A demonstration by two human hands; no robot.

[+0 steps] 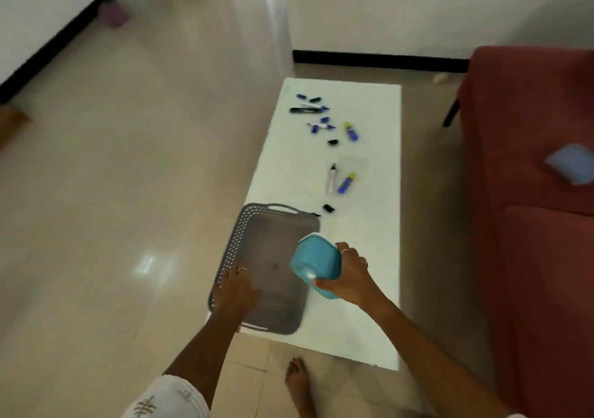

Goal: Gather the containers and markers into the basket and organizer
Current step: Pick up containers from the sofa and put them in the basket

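A grey perforated basket (276,221) sits on the near left corner of the white table (369,256), overhanging its left edge. My left hand (236,289) rests on the basket's left rim and inner floor. My right hand (350,276) grips a teal container (316,261), tilted over the basket's right side. Several markers lie scattered on the table's far half: a blue and black cluster (313,112), a yellow-capped blue one (351,131), a grey marker (331,178) and another yellow-capped blue one (346,183). Loose black caps (328,208) lie between them.
A red sofa (540,160) runs along the table's right side with a blue object (570,163) on its seat. Tiled floor lies to the left. My bare foot (299,382) stands just before the table's near edge. A white wall with black skirting is behind.
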